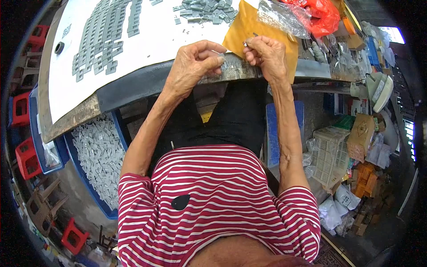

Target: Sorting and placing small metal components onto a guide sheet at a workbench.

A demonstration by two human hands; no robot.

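Note:
My left hand [194, 66] is held over the table's front edge, its fingers curled and the thumb drawn toward the index finger. Whatever lies between those fingertips is too small to make out. Facing it, my right hand [270, 55] pinches a small shiny metal piece [245, 44] between thumb and index finger, above a brown paper envelope [240, 27]. Flat grey plastic parts [104, 38] lie in rows on the white sheet [147, 40] at the left. A loose heap of similar grey parts [211, 11] is at the back, beyond my left hand.
Clear plastic wrap [284, 20] and a red plastic bag [322, 20] lie on the envelope's far side. A black ring [59, 47] sits at the sheet's left. Below the table, a blue bin [71, 153] holds many grey parts. Crates and cartons [361, 133] stand at the right.

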